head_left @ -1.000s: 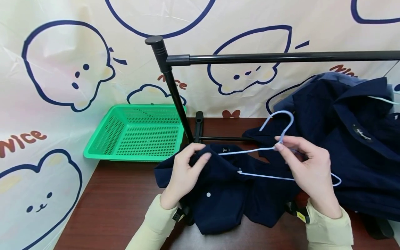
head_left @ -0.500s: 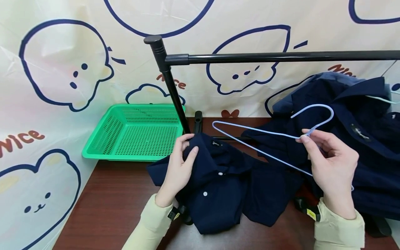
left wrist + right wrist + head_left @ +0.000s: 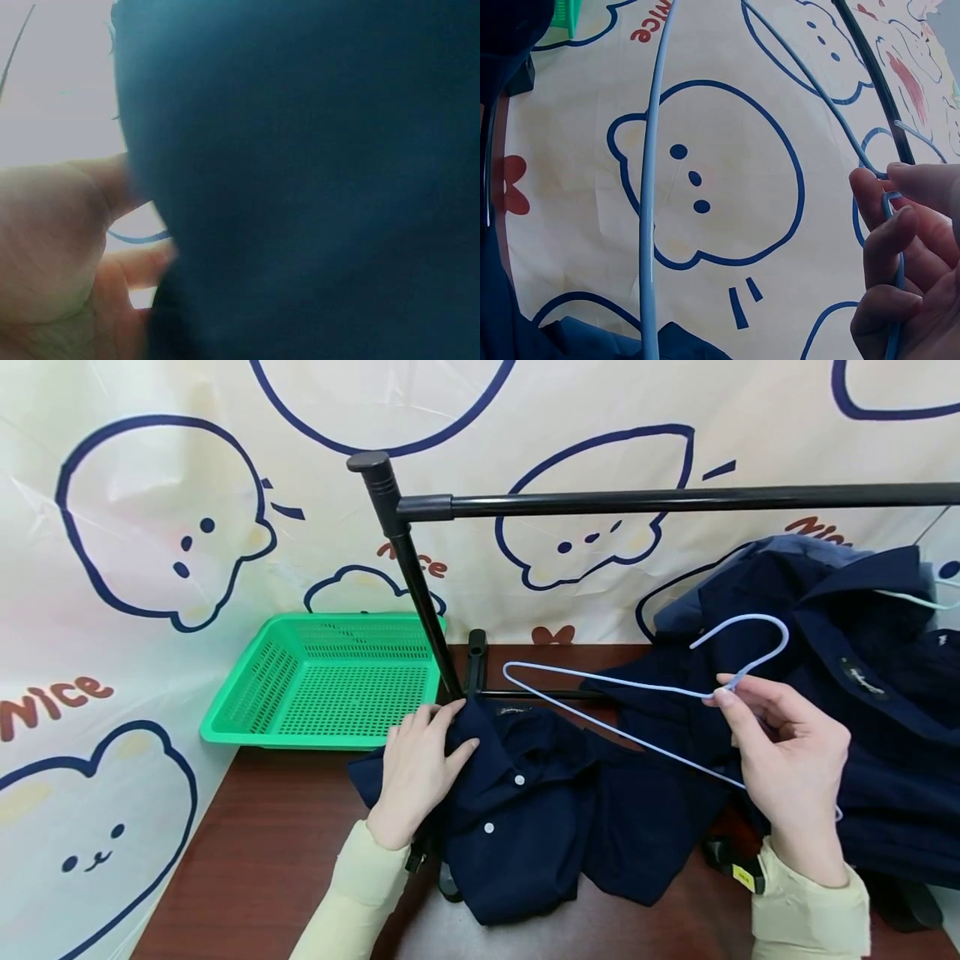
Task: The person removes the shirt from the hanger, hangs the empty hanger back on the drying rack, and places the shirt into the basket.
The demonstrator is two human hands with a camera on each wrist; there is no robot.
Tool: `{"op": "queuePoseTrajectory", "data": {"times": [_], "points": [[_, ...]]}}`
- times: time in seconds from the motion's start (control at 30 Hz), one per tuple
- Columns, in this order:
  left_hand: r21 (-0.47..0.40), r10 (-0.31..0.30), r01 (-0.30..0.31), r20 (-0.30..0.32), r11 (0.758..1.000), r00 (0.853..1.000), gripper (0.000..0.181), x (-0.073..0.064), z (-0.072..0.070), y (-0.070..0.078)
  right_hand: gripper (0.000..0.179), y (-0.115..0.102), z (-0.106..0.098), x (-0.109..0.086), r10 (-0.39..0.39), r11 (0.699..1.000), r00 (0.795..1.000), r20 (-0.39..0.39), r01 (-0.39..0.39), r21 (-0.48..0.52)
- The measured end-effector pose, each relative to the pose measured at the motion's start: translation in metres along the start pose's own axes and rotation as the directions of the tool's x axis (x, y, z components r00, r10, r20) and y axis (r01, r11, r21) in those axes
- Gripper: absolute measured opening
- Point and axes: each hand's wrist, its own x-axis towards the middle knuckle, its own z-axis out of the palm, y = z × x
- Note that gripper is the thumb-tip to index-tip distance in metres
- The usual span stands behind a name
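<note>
A navy short-sleeved shirt (image 3: 517, 860) with white buttons lies on the brown table in the head view, its collar toward the rack. My left hand (image 3: 422, 768) holds it by the collar side, thumb on the front. Dark cloth fills most of the left wrist view, where the fingers of the left hand (image 3: 60, 247) meet its edge. Above the shirt's right side, a light blue wire hanger (image 3: 611, 677) is raised, apart from the collar. My right hand (image 3: 791, 760) pinches it at the base of its hook. The right wrist view shows this right hand (image 3: 907, 247) around the wire.
A black clothes rack (image 3: 570, 503) stands across the back, its post rising behind the shirt. Left of the post is a green plastic basket (image 3: 225, 714). More dark garments (image 3: 847, 752) hang or lie at the right. A printed curtain (image 3: 150, 677) closes off the back and left.
The hanger has come out of the shirt's collar and moved right with my right hand, then slightly back left. My left hand has shifted a little left, fingers spread flatter on the shirt.
</note>
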Motion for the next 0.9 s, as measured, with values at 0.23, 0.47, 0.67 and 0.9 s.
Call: {"op": "queuePoseTrajectory", "data": {"times": [0.23, 0.47, 0.67, 0.9], "points": [[-0.069, 0.090, -0.099, -0.120, 0.993, 0.989, 0.053, 0.008, -0.034, 0.021, 0.014, 0.000, -0.002, 0.001, 0.011, 1.000, 1.000, -0.005, -0.011, -0.029], [-0.185, 0.281, -0.358, -0.341, 0.915, 0.897, 0.047, 0.025, -0.077, 0.048, 0.014, 0.002, -0.001, 0.000, 0.026, 0.999, 1.000, -0.002, -0.026, -0.021], [-0.219, 0.407, -0.558, -0.484, 0.801, 0.775, 0.049, 0.044, -0.114, 0.071, 0.015, 0.016, -0.004, 0.000, 0.047, 0.998, 0.999, 0.016, -0.046, -0.044], [-0.092, 0.537, -0.707, -0.584, 0.701, 0.609, 0.055, 0.068, -0.146, 0.093, 0.016, 0.029, -0.007, -0.001, 0.054, 0.997, 0.998, 0.032, -0.052, -0.058]]}}
